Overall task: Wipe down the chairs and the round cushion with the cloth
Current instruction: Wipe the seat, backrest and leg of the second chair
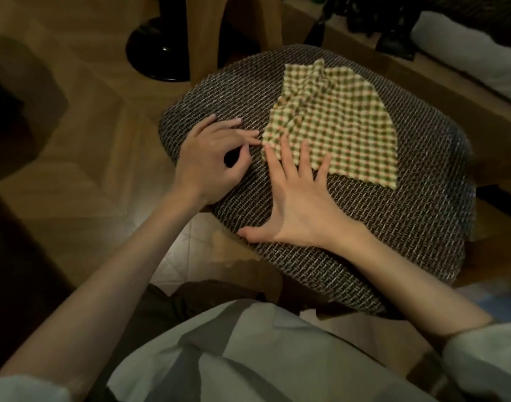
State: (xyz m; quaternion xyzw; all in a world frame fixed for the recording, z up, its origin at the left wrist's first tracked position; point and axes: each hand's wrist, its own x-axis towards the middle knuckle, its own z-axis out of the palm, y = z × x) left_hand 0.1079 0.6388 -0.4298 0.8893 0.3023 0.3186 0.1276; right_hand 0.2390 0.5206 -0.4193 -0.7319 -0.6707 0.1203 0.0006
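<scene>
The cloth (329, 123) lies on the far right part of the round cushion (393, 227), straight ahead of my right hand (303, 210). That grip is flat and spread, fingertips on the cloth's near edge. My left hand (210, 158) rests just beside the cloth's left corner, loosely curled, holding nothing. I cannot tell if it touches the corner. What carries the cushion is hidden.

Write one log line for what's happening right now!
cloth: lying on cushion | right hand: flat, fingertips on cloth | left hand: rests on cushion beside cloth
</scene>
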